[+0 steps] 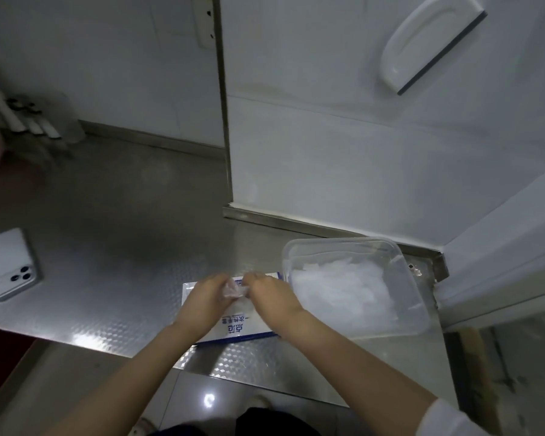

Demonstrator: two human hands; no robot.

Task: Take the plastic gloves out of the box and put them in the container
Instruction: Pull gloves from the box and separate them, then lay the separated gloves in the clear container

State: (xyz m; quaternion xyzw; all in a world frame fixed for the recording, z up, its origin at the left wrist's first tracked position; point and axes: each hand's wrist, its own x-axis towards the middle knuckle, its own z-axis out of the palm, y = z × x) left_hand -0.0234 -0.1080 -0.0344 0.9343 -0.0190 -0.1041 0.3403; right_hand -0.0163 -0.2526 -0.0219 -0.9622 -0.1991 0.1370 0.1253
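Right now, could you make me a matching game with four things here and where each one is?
Things:
1. phone
2. glove box
3. clear container
4. crumpled glove

Places:
A. pinched between the left hand and right hand
B. far left on the counter
C. right of the glove box, partly filled
D. lying under both hands

Pairs: 1-B, 2-D, 3-C, 4-A

Clear crumpled glove (233,290) bunched above your flat white-and-blue box (240,326), clear container (417,287) touching its right side, gloves (340,289) heaped inside
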